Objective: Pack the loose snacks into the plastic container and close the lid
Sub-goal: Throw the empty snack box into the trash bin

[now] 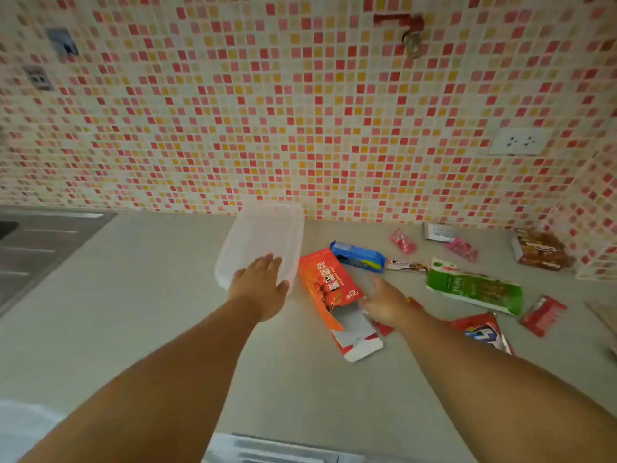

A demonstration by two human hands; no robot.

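The left hand (258, 286) lies on the near end of the translucent plastic container (263, 242) on the grey counter (133, 312), fingers straight and together. The right hand (387, 300), blurred, fingers seemingly spread, hovers by the opened orange carton (329, 289); loose snack packets (474, 287) lie to its right.

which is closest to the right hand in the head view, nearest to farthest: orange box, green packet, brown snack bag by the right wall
From the right hand:
1. orange box, just left of it
2. green packet, to its right
3. brown snack bag, far right by the wall
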